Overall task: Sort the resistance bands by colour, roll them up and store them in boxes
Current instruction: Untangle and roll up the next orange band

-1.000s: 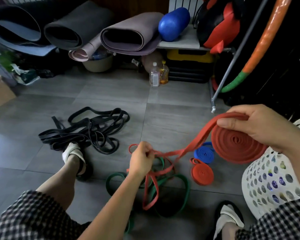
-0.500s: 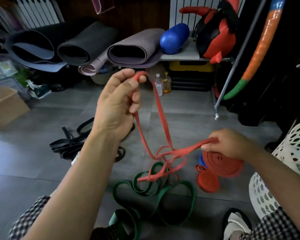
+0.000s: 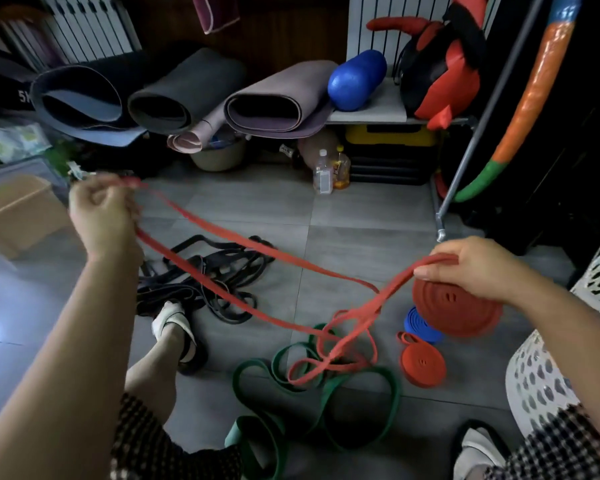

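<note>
Our left hand grips the red band, well apart from our right hand pinching it onto the red roll, over open floor between black bands and basket.

Left grip: clutching the loose red band.
Right grip: holding the red roll above the tiled floor.

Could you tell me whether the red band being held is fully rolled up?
Partly rolled: the right hand holds a red coil, while a long loose tail stretches to the left hand.
</note>
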A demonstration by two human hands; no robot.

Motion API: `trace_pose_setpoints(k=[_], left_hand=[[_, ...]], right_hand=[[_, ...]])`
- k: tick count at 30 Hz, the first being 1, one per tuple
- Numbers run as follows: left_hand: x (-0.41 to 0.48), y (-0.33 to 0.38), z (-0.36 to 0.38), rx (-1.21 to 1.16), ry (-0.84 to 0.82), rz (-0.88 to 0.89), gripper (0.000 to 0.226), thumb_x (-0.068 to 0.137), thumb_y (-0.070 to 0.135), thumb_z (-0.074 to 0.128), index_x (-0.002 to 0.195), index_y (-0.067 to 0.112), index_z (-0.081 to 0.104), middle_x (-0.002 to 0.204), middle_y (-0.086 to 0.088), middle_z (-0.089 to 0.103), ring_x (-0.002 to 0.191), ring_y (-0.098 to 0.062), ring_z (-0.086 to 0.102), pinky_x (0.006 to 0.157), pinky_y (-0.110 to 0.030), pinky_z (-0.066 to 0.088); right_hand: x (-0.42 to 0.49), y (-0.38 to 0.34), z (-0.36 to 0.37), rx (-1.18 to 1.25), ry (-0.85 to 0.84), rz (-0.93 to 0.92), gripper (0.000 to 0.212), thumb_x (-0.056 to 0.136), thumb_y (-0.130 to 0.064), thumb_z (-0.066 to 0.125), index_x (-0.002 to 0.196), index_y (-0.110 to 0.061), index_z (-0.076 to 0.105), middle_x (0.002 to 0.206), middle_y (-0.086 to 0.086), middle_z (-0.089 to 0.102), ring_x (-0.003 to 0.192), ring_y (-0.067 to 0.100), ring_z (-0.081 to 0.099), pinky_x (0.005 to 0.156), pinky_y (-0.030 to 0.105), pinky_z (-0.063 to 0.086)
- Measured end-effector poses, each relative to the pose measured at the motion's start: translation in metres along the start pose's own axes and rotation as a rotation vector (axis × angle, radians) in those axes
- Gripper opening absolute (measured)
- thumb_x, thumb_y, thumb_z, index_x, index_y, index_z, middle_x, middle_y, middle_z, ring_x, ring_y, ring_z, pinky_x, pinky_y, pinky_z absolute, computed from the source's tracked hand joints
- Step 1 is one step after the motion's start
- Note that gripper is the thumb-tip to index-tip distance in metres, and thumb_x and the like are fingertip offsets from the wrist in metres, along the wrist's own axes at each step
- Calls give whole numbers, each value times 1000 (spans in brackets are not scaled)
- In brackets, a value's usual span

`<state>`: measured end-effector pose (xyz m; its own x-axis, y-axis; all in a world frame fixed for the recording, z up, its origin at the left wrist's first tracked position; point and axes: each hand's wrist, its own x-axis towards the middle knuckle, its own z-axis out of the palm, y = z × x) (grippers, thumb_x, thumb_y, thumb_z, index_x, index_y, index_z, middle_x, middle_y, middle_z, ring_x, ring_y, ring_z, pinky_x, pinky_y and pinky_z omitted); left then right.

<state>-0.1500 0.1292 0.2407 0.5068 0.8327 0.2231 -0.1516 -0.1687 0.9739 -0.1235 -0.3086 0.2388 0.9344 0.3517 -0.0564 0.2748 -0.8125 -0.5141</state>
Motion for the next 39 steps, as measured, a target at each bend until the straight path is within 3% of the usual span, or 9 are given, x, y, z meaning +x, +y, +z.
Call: trace_pose_setpoints(k=[2,7,14,18,22,26,32,36,39], left_hand=[[-31,-23,-6,221,-1,-43,14,85,5,50,82,18,56,74,-5,59,45,0,51,45,-16,42],[-52,-113,-28,465,-48,-278,16,87,7,55,100,1,62,102,-22,65,92,-36,62,78,-38,49],[-102,-152,-37,1024,-355,-300,22,85,6,52,105,1,57,110,-26,57,105,-41,53,87,-43,44],[-171,-140,6,652,-730,-143,17,83,8,54,93,3,66,95,-15,67,89,-23,62,78,-29,44],[-248,-133,51,395,-1083,-137,24,84,2,49,95,0,70,95,-4,67,77,14,57,78,-6,41],[-275,-151,66,311,-1054,-305,26,84,4,46,97,16,65,91,-2,65,74,5,59,86,-31,51],[-292,-146,83,453,-1296,-215,33,94,-3,37,116,3,61,102,-20,63,84,-16,57,68,-11,42],[-299,-146,87,396,-1534,-275,22,88,-6,47,102,-7,64,105,-22,62,76,12,52,72,-8,37],[-299,-144,89,324,-1610,-370,29,73,1,45,89,-12,65,97,-25,62,66,8,52,69,-8,38]], right_hand=[[-2,-5,-6,46,40,-56,17,75,-40,69,68,-26,64,68,-2,64,68,14,58,61,19,39],[-7,-18,-20,220,72,-146,31,61,-50,64,73,-21,68,72,0,69,65,8,59,64,23,43],[-6,-28,-18,403,24,-188,37,56,-57,66,80,-29,68,74,0,68,61,2,57,60,17,45],[-7,-34,-19,392,-11,-239,45,58,-67,65,81,-28,68,73,-3,70,61,0,58,59,12,45],[-9,-39,-20,481,-12,-224,26,62,-48,66,75,-25,68,66,-4,68,59,2,57,57,12,45],[-12,-37,-23,479,-13,-245,57,48,-76,67,76,-26,70,69,1,69,58,1,58,57,13,46],[-17,-39,-25,535,-36,-236,35,59,-56,68,74,-25,69,66,-5,69,59,1,60,58,12,48],[-19,-39,-26,506,-48,-240,57,48,-76,67,76,-27,70,70,-3,71,62,2,62,59,14,49],[-18,-33,-28,540,-30,-214,60,43,-77,68,75,-27,70,68,-3,70,59,2,61,57,13,49]])
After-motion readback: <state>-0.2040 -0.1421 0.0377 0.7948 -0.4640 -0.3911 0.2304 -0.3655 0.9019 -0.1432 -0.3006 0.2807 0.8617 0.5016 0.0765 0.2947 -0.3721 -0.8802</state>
